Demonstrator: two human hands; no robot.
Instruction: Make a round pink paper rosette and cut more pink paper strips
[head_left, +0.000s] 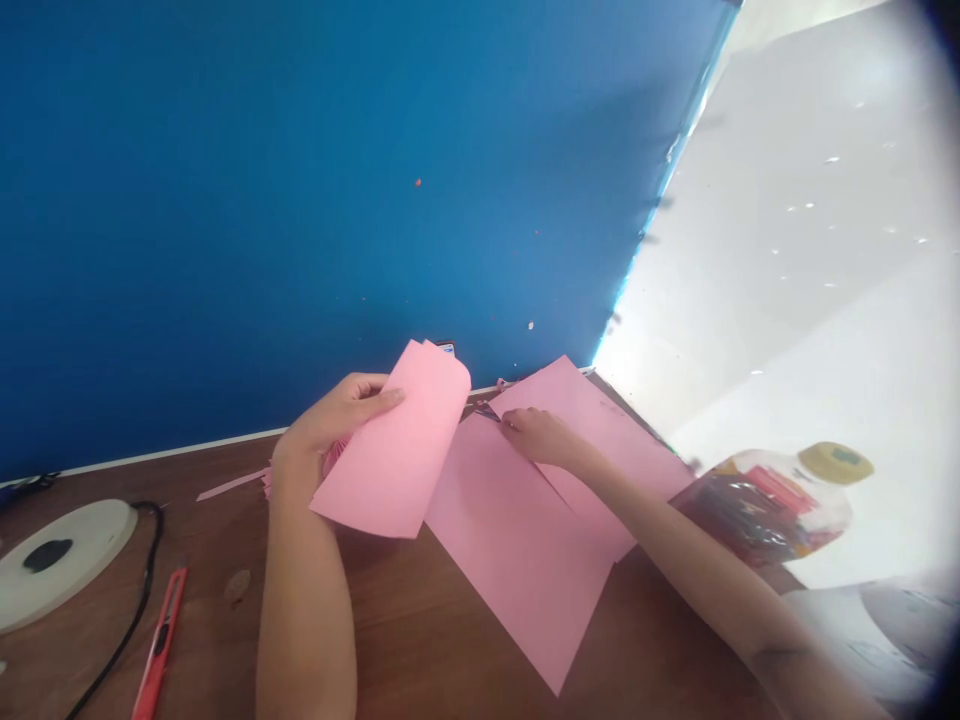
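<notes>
My left hand (349, 410) is closed on a folded sheet of pink paper (397, 450), thumb on the near face, and holds it up over the table. The paper's right side bends round in a curve. My right hand (541, 435) lies at the upper edges of two flat pink sheets, one nearer (517, 550) and one farther right (585, 410). Its fingers are curled together beside a small dark thing (487, 412), too little of which shows to name. Behind my left wrist, pleated pink paper (335, 455) is partly hidden.
A red box cutter (161, 645) lies at the left on the brown table (420, 640). Near it are a round white base (67, 560) and a black cable (142, 590). A plastic jar with a yellow lid (836, 462) stands at the right. A blue wall (337, 200) rises behind.
</notes>
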